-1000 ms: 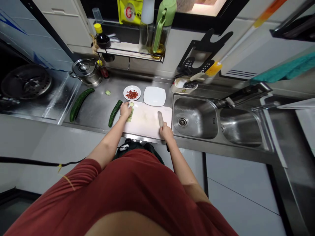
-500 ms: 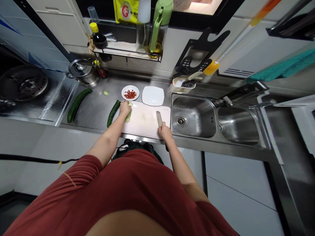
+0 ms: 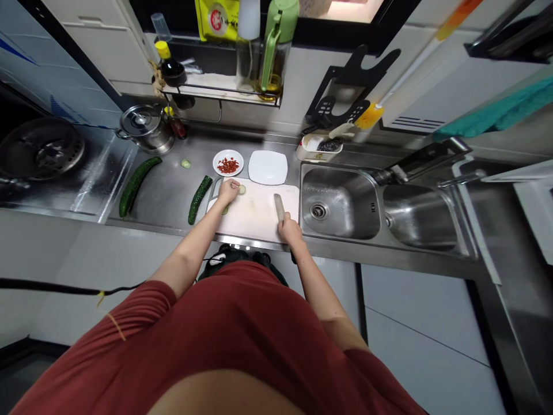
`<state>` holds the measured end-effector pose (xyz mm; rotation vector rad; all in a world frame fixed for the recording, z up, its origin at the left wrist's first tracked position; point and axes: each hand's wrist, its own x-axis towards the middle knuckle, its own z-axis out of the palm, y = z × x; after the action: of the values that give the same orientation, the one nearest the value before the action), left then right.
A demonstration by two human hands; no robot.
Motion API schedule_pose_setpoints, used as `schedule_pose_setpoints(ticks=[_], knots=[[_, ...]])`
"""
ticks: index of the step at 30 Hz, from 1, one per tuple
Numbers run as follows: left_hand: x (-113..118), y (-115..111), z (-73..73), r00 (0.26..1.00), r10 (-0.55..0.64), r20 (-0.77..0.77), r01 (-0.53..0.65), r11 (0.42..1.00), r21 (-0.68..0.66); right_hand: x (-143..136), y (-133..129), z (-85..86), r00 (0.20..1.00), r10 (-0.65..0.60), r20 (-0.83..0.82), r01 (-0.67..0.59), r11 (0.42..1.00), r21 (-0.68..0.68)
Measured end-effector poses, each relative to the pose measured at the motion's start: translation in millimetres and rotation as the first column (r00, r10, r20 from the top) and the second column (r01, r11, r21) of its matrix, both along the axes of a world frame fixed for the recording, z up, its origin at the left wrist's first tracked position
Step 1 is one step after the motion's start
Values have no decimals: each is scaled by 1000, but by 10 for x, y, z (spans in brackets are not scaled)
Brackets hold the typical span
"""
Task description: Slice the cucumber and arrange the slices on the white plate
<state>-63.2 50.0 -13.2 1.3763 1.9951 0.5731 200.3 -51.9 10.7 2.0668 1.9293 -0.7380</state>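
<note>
Our left hand point(image 3: 228, 191) pinches a cucumber slice point(image 3: 242, 189) over the left part of the cutting board point(image 3: 259, 216); our right hand point(image 3: 290, 229) grips the knife point(image 3: 279, 206) at the board's right side. Behind the board, the round plate point(image 3: 228, 163) holds chopped red chili point(image 3: 228, 166), and the square plate point(image 3: 268, 168) is bare. Left of the board lies a cut cucumber point(image 3: 199, 200); right of it, the double sink point(image 3: 339, 202) stands empty.

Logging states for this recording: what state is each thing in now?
Left hand: by a round pale-green cucumber slice, grip unclear
Right hand: closed
Grey-bladed knife: held in right hand
Long dark-green cucumber: uncut as far as visible
Round white plate: holding chopped red pieces
Shiny steel pot: lid on
Yellow-capped dark bottle: closed
</note>
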Motion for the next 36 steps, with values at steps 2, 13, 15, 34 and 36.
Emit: schedule_pose_setpoints(ticks=[2,13,15,34,36], knots=[[64,-48,-19,994,-106,36,107,994,-16,1,2,-5,1000,3,3,-3,1000,0],[278,-158,-64,856,-510,-89,506,860,-61,-6,1,-1,1000,3,-9,-3,1000,1],[292,-170,-84,864,-488,-127,487,873,-40,-7,0,-6,1000,4,-9,-4,1000,6],[242,-193,-321,948,-251,-196,248,968,-43,-46,-78,58,994,110,14,-111,993,37],[255,-187,-338,955,-227,-194,223,974,-42,-82,-127,70,989,145,10,-145,989,38]])
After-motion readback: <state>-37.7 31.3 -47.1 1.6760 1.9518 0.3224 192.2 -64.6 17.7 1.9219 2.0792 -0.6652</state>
